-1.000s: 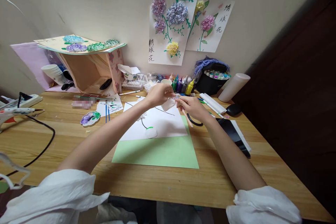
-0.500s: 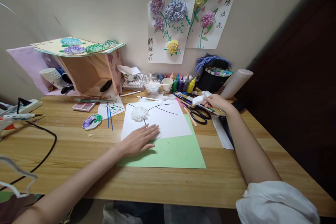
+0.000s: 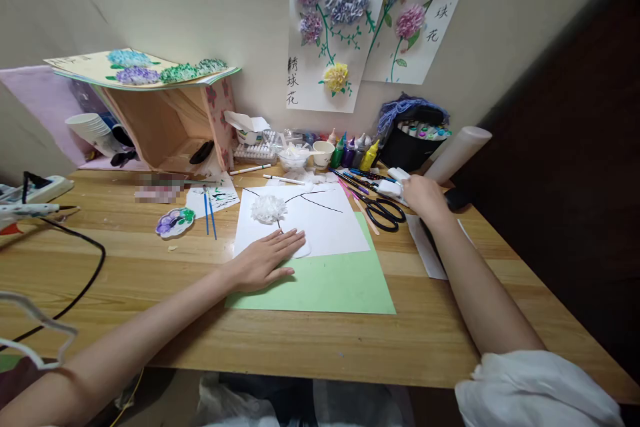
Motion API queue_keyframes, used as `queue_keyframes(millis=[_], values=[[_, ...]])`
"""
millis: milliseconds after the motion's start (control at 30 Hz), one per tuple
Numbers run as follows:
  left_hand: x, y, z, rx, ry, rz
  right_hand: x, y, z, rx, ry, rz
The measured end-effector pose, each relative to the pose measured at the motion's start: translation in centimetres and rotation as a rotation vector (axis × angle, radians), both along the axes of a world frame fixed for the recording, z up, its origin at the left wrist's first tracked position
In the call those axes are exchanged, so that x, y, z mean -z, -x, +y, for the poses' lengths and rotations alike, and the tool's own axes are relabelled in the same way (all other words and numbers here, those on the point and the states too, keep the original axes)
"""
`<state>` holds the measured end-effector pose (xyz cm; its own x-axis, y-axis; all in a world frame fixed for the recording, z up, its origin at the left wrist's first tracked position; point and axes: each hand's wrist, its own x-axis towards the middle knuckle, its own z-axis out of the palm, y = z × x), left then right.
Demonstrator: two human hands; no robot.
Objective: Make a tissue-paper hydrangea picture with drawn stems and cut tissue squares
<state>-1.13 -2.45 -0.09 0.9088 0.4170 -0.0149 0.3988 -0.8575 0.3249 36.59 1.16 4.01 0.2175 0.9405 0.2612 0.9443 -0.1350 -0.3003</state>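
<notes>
My left hand (image 3: 267, 259) lies flat, fingers stretched, over the lower edge of a white sheet (image 3: 325, 230) that rests on green paper (image 3: 335, 290). A white ruffled flower (image 3: 269, 209) and thin black branch lines are on the sheet. Beside my left fingertips is a small white piece (image 3: 303, 251). At the right, my right hand (image 3: 420, 197) is at a white object (image 3: 390, 188) near the pens; its fingertips are partly hidden, so its grip is unclear. Black-handled scissors (image 3: 386, 213) lie just left of it.
Paint bottles (image 3: 369, 156), a paper cup (image 3: 323, 155) and a black marker case (image 3: 413, 140) line the wall. A paint palette (image 3: 175, 222) and two blue brushes (image 3: 209, 213) lie left. A glue gun (image 3: 30, 213) with black cable sits far left.
The camera view has shifted slightly. My right hand has set down or lowered the white object among the pens. My left hand stays flat on the paper.
</notes>
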Motion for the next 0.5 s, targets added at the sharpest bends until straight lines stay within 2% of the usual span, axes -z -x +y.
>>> queue_keyframes(millis=[33, 67, 133, 167, 200, 300, 500], values=[[0.1, 0.1, 0.0, -0.006, 0.012, -0.002, 0.2, 1.9, -0.9, -0.036, -0.011, -0.009], [0.1, 0.1, -0.1, -0.018, 0.023, -0.007, 0.6, 4.0, -2.0, -0.138, -0.014, -0.01], [0.4, 0.3, -0.1, -0.056, 0.038, -0.024, 2.0, 8.3, -4.4, -0.646, 0.001, 0.001], [0.5, 0.3, -0.1, -0.078, 0.042, -0.033, 2.7, 10.2, -5.6, -0.865, 0.03, -0.011], [0.6, 0.4, -0.1, -0.097, 0.045, -0.042, 3.5, 11.7, -6.6, -1.028, 0.049, -0.048], [1.0, 0.6, -0.1, -0.132, 0.05, -0.061, 5.0, 13.8, -8.1, -1.138, 0.078, -0.16], [1.2, 0.7, 0.0, -0.119, 0.074, -0.089, 5.1, 13.4, -7.5, -1.088, 0.088, -0.255]])
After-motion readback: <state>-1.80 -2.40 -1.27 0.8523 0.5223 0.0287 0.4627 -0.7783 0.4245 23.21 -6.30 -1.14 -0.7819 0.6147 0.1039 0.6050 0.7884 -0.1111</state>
